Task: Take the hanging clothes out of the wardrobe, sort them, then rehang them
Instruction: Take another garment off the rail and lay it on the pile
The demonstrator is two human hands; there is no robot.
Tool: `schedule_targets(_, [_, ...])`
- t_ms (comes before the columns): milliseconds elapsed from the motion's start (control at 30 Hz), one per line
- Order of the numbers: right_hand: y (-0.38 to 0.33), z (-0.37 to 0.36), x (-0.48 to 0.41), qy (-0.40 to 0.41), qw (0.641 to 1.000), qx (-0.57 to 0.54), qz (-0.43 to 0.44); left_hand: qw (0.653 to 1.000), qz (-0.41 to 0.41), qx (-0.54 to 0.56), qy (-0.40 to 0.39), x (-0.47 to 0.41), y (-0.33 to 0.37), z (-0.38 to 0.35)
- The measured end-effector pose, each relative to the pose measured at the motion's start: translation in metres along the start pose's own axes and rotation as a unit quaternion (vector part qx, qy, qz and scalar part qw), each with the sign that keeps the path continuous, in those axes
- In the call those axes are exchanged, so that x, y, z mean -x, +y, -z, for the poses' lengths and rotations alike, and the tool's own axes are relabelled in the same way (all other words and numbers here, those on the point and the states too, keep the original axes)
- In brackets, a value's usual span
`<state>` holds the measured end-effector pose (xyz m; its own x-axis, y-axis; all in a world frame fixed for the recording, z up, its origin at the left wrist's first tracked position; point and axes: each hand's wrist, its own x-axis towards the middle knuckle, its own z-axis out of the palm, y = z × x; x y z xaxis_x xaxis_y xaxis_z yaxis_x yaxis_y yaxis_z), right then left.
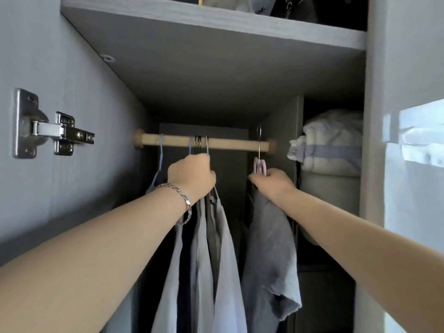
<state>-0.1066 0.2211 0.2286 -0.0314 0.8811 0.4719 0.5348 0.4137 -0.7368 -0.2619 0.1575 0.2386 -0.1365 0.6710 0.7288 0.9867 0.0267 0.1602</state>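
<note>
Clothes: A bunch of pale shirts [216, 260] hangs below the middle of the rail [230, 143], with its hooks [199, 143] crowded together on the rail. A grey T-shirt [269, 248] hangs apart under the rail's right end on a pink hanger [259, 165].
Left hand: Your left hand [192, 179] is closed round several hanger necks just below the rail.
Right hand: Your right hand [271, 182] has its fingers curled on the pink hanger's lower part and the T-shirt's top.
Handling: The cloth is judged soft, limp and light, though the bunch is heavier together. It is likely to slip off tilted hanger shoulders. Hold the stiff hanger necks, not the fabric, and lift the hooks clear of the rail.
Unheld: A blue hanger [160, 152] sits towards the rail's left end.
Surroundings: A shelf [216, 20] lies above the rail. Folded bedding [331, 140] lies beyond its right end, and a door hinge [48, 128] is well left of it.
</note>
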Motion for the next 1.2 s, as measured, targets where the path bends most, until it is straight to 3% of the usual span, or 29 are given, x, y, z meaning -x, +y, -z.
schedule_targets(233, [0.039,0.058,0.129,-0.089,0.990,0.108,0.014,0.997,-0.050,0.025,-0.046,0.081,0.064,0.017])
schedule_targets(367, [0.069,0.106,0.214,-0.135,0.978,0.157,0.024,0.990,-0.072,0.030,-0.114,0.143,0.113,0.023])
schedule_targets(533, [0.124,0.174,0.317,-0.183,0.962,0.199,-0.025,0.973,-0.117,0.042,-0.195,0.232,0.174,0.013])
schedule_targets(600, [0.151,0.202,0.361,-0.177,0.962,0.189,-0.081,0.963,-0.145,0.046,-0.223,0.265,0.202,0.004])
schedule_targets(767, [0.214,0.275,0.469,-0.115,0.951,0.199,-0.209,0.926,-0.235,0.074,-0.287,0.350,0.279,-0.025])
schedule_targets(1033, [0.263,0.362,0.638,0.102,0.895,0.264,-0.346,0.819,-0.395,0.175,-0.378,0.483,0.408,-0.049])
schedule_targets(1133, [0.262,0.374,0.699,0.164,0.844,0.368,-0.354,0.762,-0.460,0.222,-0.399,0.526,0.448,-0.042])
schedule_targets(1200, [0.258,0.376,0.738,0.236,0.788,0.465,-0.327,0.727,-0.500,0.252,-0.398,0.552,0.470,-0.036])
